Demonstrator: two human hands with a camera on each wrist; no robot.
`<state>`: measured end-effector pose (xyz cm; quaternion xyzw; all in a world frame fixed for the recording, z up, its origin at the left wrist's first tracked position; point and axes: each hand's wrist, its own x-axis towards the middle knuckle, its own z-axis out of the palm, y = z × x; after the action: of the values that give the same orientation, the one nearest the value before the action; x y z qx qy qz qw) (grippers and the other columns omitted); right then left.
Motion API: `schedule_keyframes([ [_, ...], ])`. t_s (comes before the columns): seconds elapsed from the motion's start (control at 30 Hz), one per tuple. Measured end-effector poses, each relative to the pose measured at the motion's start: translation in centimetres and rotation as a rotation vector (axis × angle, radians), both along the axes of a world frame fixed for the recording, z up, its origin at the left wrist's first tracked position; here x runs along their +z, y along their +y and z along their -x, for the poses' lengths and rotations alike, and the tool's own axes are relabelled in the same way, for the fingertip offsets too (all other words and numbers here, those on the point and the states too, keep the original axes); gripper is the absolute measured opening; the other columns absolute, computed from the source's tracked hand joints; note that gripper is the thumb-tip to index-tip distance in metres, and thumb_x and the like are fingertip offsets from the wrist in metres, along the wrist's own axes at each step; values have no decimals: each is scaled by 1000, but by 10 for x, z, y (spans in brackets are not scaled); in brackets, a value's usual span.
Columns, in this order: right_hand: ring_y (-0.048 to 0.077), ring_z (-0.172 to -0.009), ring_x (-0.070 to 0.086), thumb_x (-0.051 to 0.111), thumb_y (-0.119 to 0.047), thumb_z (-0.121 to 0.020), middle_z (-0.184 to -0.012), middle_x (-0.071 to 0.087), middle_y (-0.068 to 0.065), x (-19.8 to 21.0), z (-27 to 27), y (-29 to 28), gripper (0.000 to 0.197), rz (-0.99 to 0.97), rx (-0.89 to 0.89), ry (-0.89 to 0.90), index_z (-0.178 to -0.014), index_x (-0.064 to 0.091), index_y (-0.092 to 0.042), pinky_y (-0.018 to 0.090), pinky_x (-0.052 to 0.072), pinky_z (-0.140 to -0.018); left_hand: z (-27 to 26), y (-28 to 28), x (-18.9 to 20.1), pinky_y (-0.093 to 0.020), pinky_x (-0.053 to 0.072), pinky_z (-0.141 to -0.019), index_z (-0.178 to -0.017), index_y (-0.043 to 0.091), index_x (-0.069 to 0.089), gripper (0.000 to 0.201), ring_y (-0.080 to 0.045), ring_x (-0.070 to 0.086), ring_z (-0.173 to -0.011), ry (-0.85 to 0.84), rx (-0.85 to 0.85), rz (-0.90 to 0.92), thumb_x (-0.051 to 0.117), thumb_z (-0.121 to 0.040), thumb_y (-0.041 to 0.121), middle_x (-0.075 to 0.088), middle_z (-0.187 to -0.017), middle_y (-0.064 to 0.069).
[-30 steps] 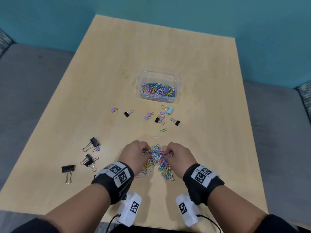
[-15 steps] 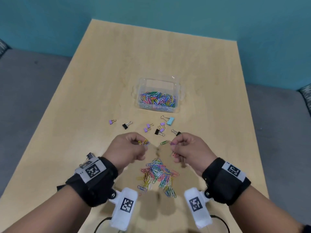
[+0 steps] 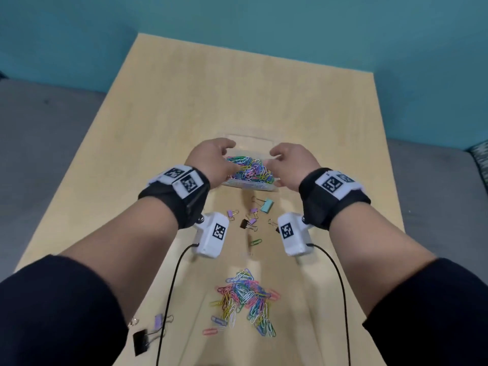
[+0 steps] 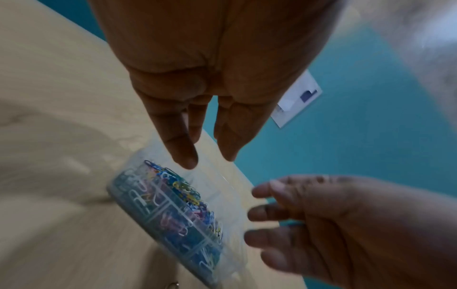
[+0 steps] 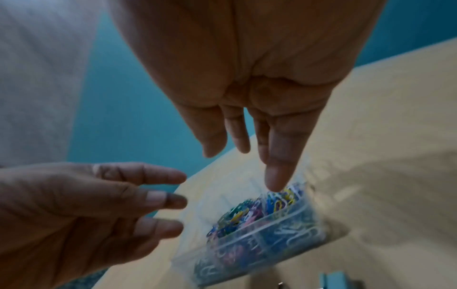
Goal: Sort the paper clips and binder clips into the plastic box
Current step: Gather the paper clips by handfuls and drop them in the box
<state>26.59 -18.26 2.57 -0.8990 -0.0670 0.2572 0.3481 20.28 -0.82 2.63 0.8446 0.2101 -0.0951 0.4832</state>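
The clear plastic box [image 3: 249, 186] [image 4: 207, 252] [image 5: 309, 244] sits mid-table, its near compartment heaped with coloured paper clips [image 3: 248, 170]. My left hand [image 3: 214, 159] [image 4: 202, 136] hovers over the box's left side, fingers straight and spread, holding nothing. My right hand [image 3: 289, 162] [image 5: 247, 146] hovers over its right side, fingers likewise extended and empty. A loose pile of paper clips [image 3: 244, 299] lies near the front edge. Small binder clips [image 3: 253, 215], among them a light blue one [image 3: 266, 206], lie just in front of the box.
A black binder clip [image 3: 140, 340] and a purple one [image 3: 158, 319] lie at the near left by my left arm. A single green paper clip [image 3: 255, 242] lies between the pile and the box. The tabletop [image 3: 237, 96] beyond the box is bare wood.
Both hands rose from the paper clip pile pinching clips, moved forward to the box, and now hang over it with fingers spread and nothing held.
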Motion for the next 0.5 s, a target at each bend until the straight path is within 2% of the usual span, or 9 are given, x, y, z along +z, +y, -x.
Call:
schedule_keyframes([
  [0.07, 30, -89, 66, 55, -28, -91, -108, 66, 9, 3, 14, -14, 29, 91, 31, -117, -115, 61, -12, 45, 53, -85, 18, 8, -6, -42, 58, -76, -126, 19, 57, 46, -25, 65, -70, -22, 90, 56, 67, -82, 9, 56, -115, -5],
  [0.13, 31, -86, 65, 49, -19, -92, -102, 67, 11, -1, 43, -29, 23, 132, 113, -208, -107, 64, -12, 41, 52, -81, 48, 12, -13, -41, 56, -81, -119, 21, 62, 36, -30, 66, -80, -51, 123, 18, 63, -84, 10, 60, -111, -2],
  [0.2, 32, -94, 62, 45, -13, -92, -108, 65, 12, -12, 84, -41, 27, 217, 297, -201, -111, 64, -13, 38, 49, -83, 85, 6, -26, -32, 47, -89, -115, 20, 64, 31, -27, 63, -97, -25, -19, -140, 60, -85, 13, 61, -113, -2],
  [0.27, 30, -108, 56, 42, -7, -90, -121, 59, 10, -29, 123, -50, 38, 282, 499, -200, -123, 58, -13, 35, 46, -88, 122, -9, -40, -28, 42, -92, -116, 17, 64, 31, -23, 59, -105, -31, -251, -246, 57, -86, 12, 59, -117, -3],
  [0.33, 28, -121, 49, 48, 1, -81, -132, 54, 9, -47, 150, -56, 52, 288, 624, -269, -132, 52, -10, 35, 45, -97, 151, -27, -54, -34, 42, -98, -121, 15, 62, 34, -26, 54, -114, -72, -481, -333, 55, -87, 12, 57, -127, -4],
  [0.4, 31, -126, 49, 63, 1, -68, -135, 54, 11, -64, 163, -59, 65, 314, 711, -366, -132, 52, -4, 38, 43, -102, 167, -43, -68, -40, 42, -102, -125, 14, 58, 38, -27, 48, -122, -95, -630, -435, 52, -87, 13, 52, -137, -4],
  [0.43, 34, -127, 49, 67, -2, -65, -136, 53, 13, -72, 167, -61, 69, 345, 745, -405, -132, 51, -2, 40, 42, -104, 172, -49, -73, -42, 44, -100, -125, 15, 57, 39, -27, 47, -123, -107, -672, -475, 49, -87, 14, 51, -138, -3],
  [0.5, 37, -131, 43, 64, -6, -68, -140, 48, 15, -76, 174, -65, 70, 396, 797, -384, -135, 46, 0, 44, 41, -106, 178, -57, -76, -43, 49, -93, -122, 15, 59, 42, -27, 51, -120, -109, -738, -528, 40, -84, 19, 55, -133, -1],
])
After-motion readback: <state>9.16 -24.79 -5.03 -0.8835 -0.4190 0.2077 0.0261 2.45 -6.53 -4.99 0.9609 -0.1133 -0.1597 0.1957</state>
